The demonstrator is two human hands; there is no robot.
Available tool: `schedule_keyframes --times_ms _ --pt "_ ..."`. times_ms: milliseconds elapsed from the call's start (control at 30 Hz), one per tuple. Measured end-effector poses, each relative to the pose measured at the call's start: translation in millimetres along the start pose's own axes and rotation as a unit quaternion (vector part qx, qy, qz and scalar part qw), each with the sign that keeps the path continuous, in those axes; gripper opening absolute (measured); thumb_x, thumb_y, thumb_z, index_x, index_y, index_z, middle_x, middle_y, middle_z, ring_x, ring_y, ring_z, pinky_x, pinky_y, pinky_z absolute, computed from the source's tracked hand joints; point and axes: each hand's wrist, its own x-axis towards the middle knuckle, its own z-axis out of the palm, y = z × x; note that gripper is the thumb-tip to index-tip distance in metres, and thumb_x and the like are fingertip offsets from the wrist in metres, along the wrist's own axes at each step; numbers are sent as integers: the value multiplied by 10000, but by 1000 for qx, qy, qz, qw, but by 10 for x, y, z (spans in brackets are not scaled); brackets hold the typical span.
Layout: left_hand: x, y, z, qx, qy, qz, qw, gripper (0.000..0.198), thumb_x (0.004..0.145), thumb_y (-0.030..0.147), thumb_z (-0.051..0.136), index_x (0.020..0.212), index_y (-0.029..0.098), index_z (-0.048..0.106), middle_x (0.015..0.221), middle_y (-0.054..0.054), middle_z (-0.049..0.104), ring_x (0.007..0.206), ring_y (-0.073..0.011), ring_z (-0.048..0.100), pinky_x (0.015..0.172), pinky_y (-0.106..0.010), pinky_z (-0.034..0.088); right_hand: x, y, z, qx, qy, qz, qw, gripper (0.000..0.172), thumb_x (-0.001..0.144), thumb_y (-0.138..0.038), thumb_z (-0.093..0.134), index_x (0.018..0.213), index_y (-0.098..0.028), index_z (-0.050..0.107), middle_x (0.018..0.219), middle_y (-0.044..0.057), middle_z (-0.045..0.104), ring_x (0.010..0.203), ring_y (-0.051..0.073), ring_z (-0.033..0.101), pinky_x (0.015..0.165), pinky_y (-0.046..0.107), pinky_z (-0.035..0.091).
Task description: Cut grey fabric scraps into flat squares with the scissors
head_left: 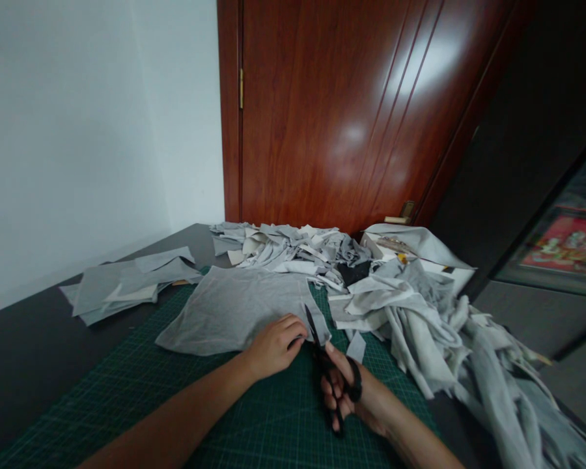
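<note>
A piece of grey fabric point(244, 306) lies spread on the green cutting mat point(215, 404). My left hand point(276, 345) rests at its near right edge, fingers curled, pinching the cloth there. In my right hand point(344, 387) is a pair of black scissors point(322, 358), with fingers and thumb through the handles. One blade points away from me over the right part of the fabric, close to my left fingertips. How far the blades are parted is hard to make out. A small grey scrap point(356, 346) sits on the mat just right of the scissors.
Cut grey pieces point(127, 286) are stacked at the left. A heap of scraps point(297, 247) runs along the back, before a brown wooden door point(322, 117). Crumpled grey cloth point(420, 332) piles up at the right, around a white box point(456, 277). A dark cabinet point(527, 143) stands beyond.
</note>
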Motion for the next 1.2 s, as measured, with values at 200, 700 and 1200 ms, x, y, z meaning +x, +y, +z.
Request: schedule_keyframes --times_ms 200,700,1200 --pt "-3 -3 -8 -8 -4 -1 1000 144 893 100 464 892 200 568 929 -46 626 909 -187 586 825 -317 489 -12 -10 24 -16 15 -1 1000 633 671 -799 588 651 -177 472 516 -42 506 365 72 455 322 219 490" --pt "0 25 -28 -10 -10 -6 1000 147 890 102 464 883 202 572 921 -42 625 901 -185 590 809 -311 491 -28 -5 52 -47 33 -24 998 703 625 -864 544 648 -161 519 432 -49 493 298 57 402 296 173 380" --pt "-11 -6 -2 -11 -6 3 1000 146 882 90 470 892 199 567 928 -40 627 901 -182 585 809 -305 484 -1 49 28 -64 44 -59 995 687 622 -858 552 643 -174 490 424 -73 461 284 39 336 287 164 310"
